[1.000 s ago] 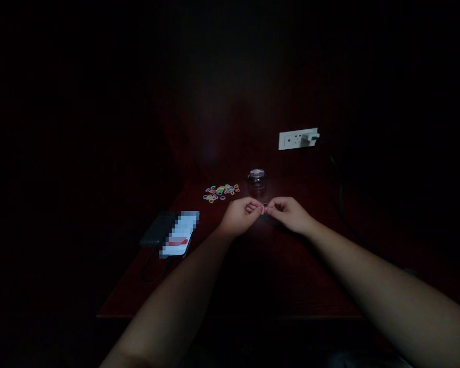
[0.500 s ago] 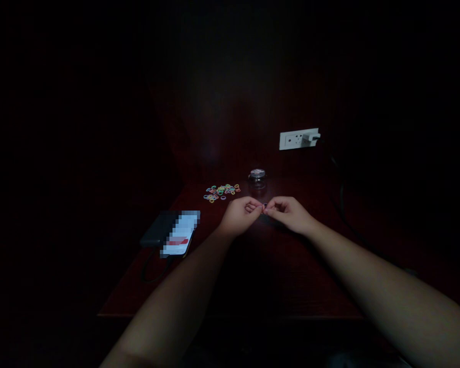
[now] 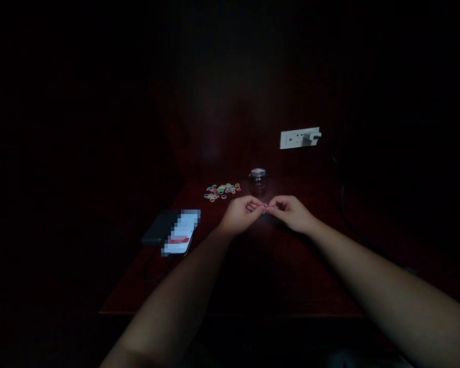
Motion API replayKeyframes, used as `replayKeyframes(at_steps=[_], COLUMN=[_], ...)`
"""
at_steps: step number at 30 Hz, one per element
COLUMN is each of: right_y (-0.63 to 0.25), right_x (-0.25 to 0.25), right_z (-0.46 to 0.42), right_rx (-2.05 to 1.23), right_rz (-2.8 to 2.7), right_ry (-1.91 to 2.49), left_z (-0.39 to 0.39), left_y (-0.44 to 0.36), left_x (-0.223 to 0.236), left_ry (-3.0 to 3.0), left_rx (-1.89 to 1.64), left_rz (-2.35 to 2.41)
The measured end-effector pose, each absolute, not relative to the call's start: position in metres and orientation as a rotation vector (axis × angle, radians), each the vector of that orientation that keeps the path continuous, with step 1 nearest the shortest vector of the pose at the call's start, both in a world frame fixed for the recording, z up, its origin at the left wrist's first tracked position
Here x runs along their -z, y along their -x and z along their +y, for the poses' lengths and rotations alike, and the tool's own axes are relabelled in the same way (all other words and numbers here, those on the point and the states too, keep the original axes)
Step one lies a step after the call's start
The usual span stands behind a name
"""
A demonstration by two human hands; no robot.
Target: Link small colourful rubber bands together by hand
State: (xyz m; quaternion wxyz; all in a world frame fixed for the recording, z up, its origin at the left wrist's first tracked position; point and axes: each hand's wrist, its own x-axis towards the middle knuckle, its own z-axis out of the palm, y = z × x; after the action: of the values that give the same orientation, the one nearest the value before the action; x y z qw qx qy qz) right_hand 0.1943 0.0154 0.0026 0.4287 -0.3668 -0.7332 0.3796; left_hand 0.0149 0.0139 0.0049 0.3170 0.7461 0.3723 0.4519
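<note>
My left hand [image 3: 242, 213] and my right hand [image 3: 291, 212] meet fingertip to fingertip over the table. Both are closed in a pinch on a small hair tie [image 3: 266, 204], which the fingers mostly cover; a thin bit of ring shows between them. How it is looped or stretched I cannot make out. To the left, beyond my left hand, lies a loose scatter of several coloured hair ties [image 3: 221, 191] in yellow, green, blue, orange and purple. Behind my hands stands a clear round jar [image 3: 258, 180] with its lid on.
A lit phone [image 3: 181, 232] leans on a dark flat box-like device [image 3: 159, 227] at the left, with a cable beside them. The wall socket [image 3: 299, 138] holds a white plug, and its dark cord hangs down at the right. The dark red table [image 3: 276, 286] ends at a front edge.
My hands stay together, with small finger movements at the pinch. An orange-pink bit of ring visible at the left fingertips earlier is now mostly covered. The view has shifted very slightly.
</note>
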Motion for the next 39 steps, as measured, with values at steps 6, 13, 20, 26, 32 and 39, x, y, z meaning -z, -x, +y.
replayKeyframes(at_steps=[6,13,20,26,32,39], right_y=[-0.1940,-0.1947,-0.1950,-0.1942,-0.1933,-0.1938], right_x=[-0.0040,-0.0054,-0.0016,-0.0037,-0.0057,-0.0057], right_z=[0.0144,0.0143,0.0174,0.0147,0.0134,0.0137], right_rx=[-1.016,-0.946,-0.901,-0.805,-0.731,-0.788], right_rz=[-1.828,-1.865,-1.888,-1.974,-2.029,-2.009], right_ry=[0.873,0.902,0.932,0.984,1.004,0.962], left_z=[0.0145,0.0164,0.0148,0.0120,0.0090,0.0173], left_y=[-0.0161,-0.0153,-0.0155,-0.0163,-0.0178,-0.0186], left_x=[-0.0030,-0.0013,-0.0030,-0.0056,-0.0078,-0.0034], left_ry=[-1.978,-2.004,-2.015,-2.008,-1.969,-1.625], left_rx=[-1.189,-1.183,-1.191,-1.199,-1.164,-1.232], left_rz=[1.000,0.998,1.028,0.971,0.918,0.794])
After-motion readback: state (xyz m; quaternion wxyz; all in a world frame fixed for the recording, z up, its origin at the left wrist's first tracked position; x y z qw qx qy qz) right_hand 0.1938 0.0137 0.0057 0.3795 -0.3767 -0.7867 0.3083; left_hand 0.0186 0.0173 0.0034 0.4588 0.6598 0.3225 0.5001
